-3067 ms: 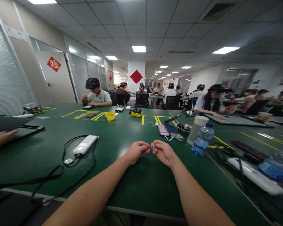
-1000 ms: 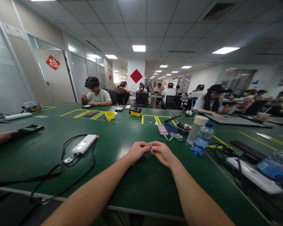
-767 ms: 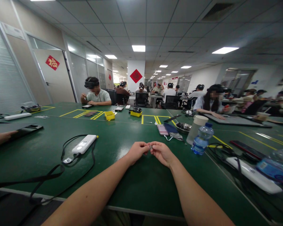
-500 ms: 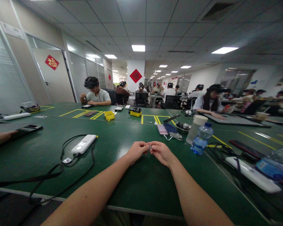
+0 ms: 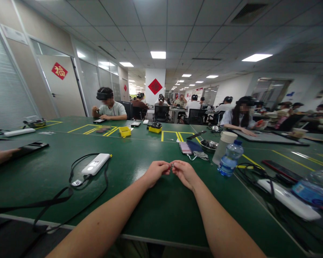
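Just above the green table (image 5: 140, 154), my left hand (image 5: 157, 173) and my right hand (image 5: 184, 174) meet fingertip to fingertip. A small silvery metal piece (image 5: 172, 165) sits between the pinched thumbs and forefingers. Fingertips cover most of it, and it is too small to name. Both hands are closed in a pinch on it, the remaining fingers curled. Beyond my right hand lie a dark blue and grey cloth (image 5: 200, 154) and a steel bowl (image 5: 209, 146) of dark items.
A frosted bottle (image 5: 224, 147) and a blue-labelled water bottle (image 5: 230, 158) stand to the right. A white power bank (image 5: 96, 165) with black cables lies left. Yellow trays (image 5: 124, 132) are farther back. Another person's hand (image 5: 1, 157) holds a dark tablet at far left; others sit opposite.
My fingers have shifted very slightly around the small metal piece, and less of it shows now. Nothing on the table has moved.
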Action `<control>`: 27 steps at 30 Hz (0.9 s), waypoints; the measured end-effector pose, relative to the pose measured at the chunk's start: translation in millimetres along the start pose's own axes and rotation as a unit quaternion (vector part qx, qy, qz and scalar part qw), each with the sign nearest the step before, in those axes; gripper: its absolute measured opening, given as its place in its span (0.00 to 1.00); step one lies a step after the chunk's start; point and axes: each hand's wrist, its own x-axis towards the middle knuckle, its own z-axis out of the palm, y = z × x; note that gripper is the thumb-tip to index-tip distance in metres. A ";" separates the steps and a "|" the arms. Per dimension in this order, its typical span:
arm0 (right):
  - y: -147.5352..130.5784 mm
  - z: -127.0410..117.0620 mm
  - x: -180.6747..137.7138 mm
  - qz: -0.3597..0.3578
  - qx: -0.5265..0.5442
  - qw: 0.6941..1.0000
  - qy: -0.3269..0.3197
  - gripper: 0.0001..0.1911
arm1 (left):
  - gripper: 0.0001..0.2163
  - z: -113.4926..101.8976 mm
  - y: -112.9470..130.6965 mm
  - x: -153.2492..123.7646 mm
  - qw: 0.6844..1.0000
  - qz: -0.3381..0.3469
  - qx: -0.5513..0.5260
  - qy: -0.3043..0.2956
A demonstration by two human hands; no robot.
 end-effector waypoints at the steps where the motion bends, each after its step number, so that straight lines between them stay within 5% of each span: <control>1: 0.5 -1.0 1.2 -0.002 0.002 1.000 0.021 0.08 | 0.10 -0.1 -0.3 0.9 1.000 -0.006 -0.027 0.004; 7: 6.1 -0.5 4.8 -0.005 -0.024 0.998 0.059 0.11 | 0.10 -0.9 -2.0 3.7 0.997 -0.010 -0.078 0.025; 27: 11.3 7.3 1.0 -0.027 -0.146 0.988 0.048 0.20 | 0.12 -1.1 -5.6 4.0 0.996 0.035 0.083 0.021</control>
